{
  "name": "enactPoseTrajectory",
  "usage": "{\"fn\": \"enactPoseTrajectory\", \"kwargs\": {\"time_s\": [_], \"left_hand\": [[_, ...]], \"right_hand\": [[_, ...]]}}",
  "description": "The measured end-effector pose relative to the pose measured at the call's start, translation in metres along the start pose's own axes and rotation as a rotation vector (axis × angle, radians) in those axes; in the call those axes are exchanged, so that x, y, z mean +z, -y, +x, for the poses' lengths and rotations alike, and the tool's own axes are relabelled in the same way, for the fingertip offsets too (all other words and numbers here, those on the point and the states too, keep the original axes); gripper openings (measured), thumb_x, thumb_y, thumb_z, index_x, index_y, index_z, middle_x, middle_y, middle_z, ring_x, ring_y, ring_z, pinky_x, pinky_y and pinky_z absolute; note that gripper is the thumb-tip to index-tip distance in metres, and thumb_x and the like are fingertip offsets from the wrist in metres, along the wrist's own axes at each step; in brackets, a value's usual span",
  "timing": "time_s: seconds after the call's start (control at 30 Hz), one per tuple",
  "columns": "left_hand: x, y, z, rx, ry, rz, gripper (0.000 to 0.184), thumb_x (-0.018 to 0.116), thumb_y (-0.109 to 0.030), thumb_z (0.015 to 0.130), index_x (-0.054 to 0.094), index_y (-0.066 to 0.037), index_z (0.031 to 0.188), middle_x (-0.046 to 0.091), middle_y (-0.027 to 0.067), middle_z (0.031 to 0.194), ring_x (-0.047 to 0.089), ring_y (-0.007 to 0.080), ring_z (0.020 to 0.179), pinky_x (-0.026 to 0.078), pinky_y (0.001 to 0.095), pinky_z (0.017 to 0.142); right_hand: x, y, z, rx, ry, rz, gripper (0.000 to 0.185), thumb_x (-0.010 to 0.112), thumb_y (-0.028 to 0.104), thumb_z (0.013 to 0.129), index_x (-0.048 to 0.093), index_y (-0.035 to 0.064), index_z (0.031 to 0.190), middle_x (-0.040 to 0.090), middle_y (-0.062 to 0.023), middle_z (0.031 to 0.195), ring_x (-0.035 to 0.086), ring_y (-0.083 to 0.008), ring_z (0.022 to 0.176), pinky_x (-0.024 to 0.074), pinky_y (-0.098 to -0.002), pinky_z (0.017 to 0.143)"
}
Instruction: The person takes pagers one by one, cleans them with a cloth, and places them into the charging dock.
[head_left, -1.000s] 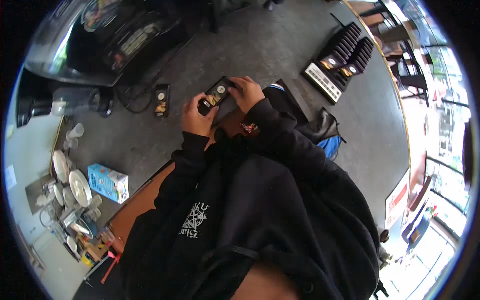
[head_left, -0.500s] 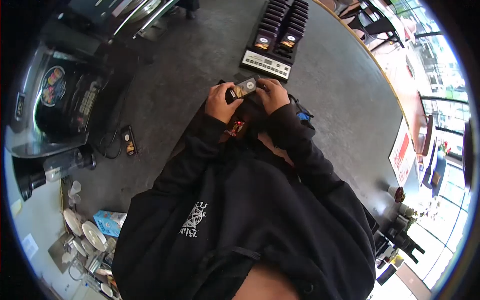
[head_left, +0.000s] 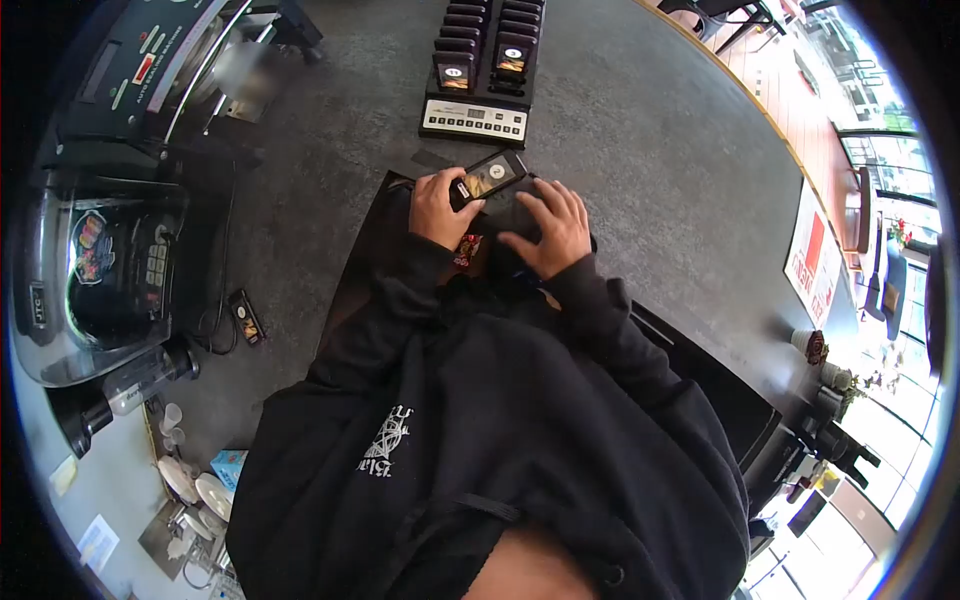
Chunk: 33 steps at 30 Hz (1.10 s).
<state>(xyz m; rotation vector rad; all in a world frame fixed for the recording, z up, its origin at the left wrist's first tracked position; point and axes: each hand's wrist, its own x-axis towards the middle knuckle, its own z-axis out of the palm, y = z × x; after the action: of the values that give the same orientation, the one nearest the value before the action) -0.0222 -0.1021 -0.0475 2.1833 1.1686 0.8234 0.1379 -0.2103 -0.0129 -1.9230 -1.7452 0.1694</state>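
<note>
My left hand is closed around one end of a black restaurant pager with a round white number label and a food picture on its face. My right hand is off the pager, with its fingers spread above a dark, cloth-like patch; whether it touches that patch I cannot tell. Just beyond my hands stands a charging dock with a keypad and small display. Two rows of upright pagers fill its slots. A red patterned item shows below my left hand.
Another pager lies on the dark counter at the left, beside a cable. A blender in a clear cover and a sealing machine stand further left. A red and white sign lies near the right edge.
My right hand has let go of the pager and opened, moving a little right and down. My left hand still holds the pager. The view has shifted, so the dock appears further left.
</note>
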Motion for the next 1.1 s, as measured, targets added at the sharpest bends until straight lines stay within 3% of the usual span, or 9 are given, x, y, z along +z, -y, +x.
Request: {"fn": "enactPoseTrajectory", "kwargs": {"time_s": [0.17,0.37,0.43,0.57,0.7,0.8,0.83,0.9,1.1], "left_hand": [[0.003,-0.002,0.0,0.011,-0.021,0.02,0.046,0.077,-0.019,0.066,0.056,-0.008,0.105,0.061,0.0091,0.104,0.053,0.0297,0.101,0.044,0.0385,0.085],[0.009,-0.006,-0.003,0.03,0.005,-0.001,0.047,0.077,-0.019,0.066,0.056,-0.008,0.107,0.061,0.0094,0.104,0.053,0.0299,0.101,0.044,0.0384,0.086],[0.012,-0.009,-0.003,0.051,0.019,-0.01,0.047,0.077,-0.02,0.066,0.056,-0.008,0.107,0.061,0.0096,0.104,0.053,0.03,0.101,0.044,0.0386,0.086],[0.013,-0.014,-0.002,0.052,0.041,0.001,0.05,0.077,-0.021,0.065,0.056,-0.009,0.109,0.06,0.0109,0.104,0.052,0.0308,0.102,0.044,0.0391,0.087],[0.014,-0.017,0.0,0.053,0.025,-0.044,0.047,0.077,-0.016,0.063,0.056,-0.008,0.104,0.061,0.009,0.1,0.053,0.0287,0.099,0.041,0.0379,0.089],[0.012,-0.015,0.001,0.067,0.032,-0.036,0.048,0.077,-0.016,0.062,0.056,-0.008,0.105,0.06,0.0095,0.101,0.053,0.0289,0.099,0.041,0.0384,0.089],[0.013,-0.01,0.001,0.114,0.048,-0.049,0.049,0.077,-0.018,0.064,0.055,-0.008,0.107,0.059,0.0108,0.104,0.052,0.0303,0.102,0.042,0.0389,0.089],[0.012,-0.005,0.0,0.155,0.061,-0.058,0.051,0.077,-0.02,0.066,0.054,-0.008,0.11,0.059,0.0122,0.107,0.052,0.0317,0.104,0.043,0.0395,0.089],[0.01,-0.006,-0.004,0.11,0.018,-0.034,0.053,0.078,-0.02,0.06,0.056,-0.009,0.106,0.059,0.008,0.106,0.051,0.0275,0.105,0.039,0.0384,0.09]], "right_hand": [[-0.002,0.0,-0.026,0.043,0.136,-0.15,0.068,0.076,0.03,0.065,0.048,0.0216,0.127,0.038,-0.0105,0.137,0.031,-0.0331,0.129,0.0224,-0.0492,0.106],[-0.021,-0.018,-0.029,0.017,0.184,0.073,0.046,0.065,0.005,0.069,0.059,0.0157,0.113,0.052,-0.0095,0.125,0.043,-0.0304,0.122,0.0339,-0.0428,0.102],[-0.048,-0.017,-0.022,0.247,0.135,0.471,0.039,0.061,-0.003,0.067,0.063,0.0105,0.104,0.058,-0.0112,0.115,0.053,-0.0304,0.111,0.0426,-0.0372,0.094],[-0.116,-0.019,-0.008,0.127,-0.287,0.108,0.039,0.059,-0.009,0.067,0.064,0.0081,0.102,0.061,-0.0127,0.111,0.058,-0.0281,0.106,0.0448,-0.0334,0.091],[-0.133,-0.032,-0.004,0.057,-0.471,-0.327,0.036,0.061,-0.006,0.066,0.066,0.0097,0.098,0.061,-0.009,0.11,0.057,-0.0285,0.105,0.0457,-0.0365,0.089],[-0.105,-0.057,-0.011,0.045,-0.263,-0.168,0.04,0.06,-0.006,0.065,0.066,0.0103,0.1,0.062,-0.0101,0.109,0.058,-0.0288,0.102,0.0459,-0.0359,0.089],[-0.086,-0.064,-0.018,0.166,-0.149,-0.136,0.038,0.063,0.002,0.068,0.064,0.0117,0.106,0.061,-0.0084,0.112,0.055,-0.0282,0.108,0.042,-0.0378,0.093],[-0.056,-0.074,-0.026,0.146,-0.058,-0.268,0.045,0.066,0.02,0.074,0.058,0.0231,0.118,0.055,-0.0045,0.123,0.047,-0.0299,0.116,0.0349,-0.0469,0.098],[-0.031,-0.079,-0.029,0.017,-0.086,-0.402,0.058,0.068,0.031,0.074,0.049,0.0298,0.128,0.045,-0.0019,0.134,0.04,-0.0277,0.122,0.0338,-0.0488,0.094]]}}
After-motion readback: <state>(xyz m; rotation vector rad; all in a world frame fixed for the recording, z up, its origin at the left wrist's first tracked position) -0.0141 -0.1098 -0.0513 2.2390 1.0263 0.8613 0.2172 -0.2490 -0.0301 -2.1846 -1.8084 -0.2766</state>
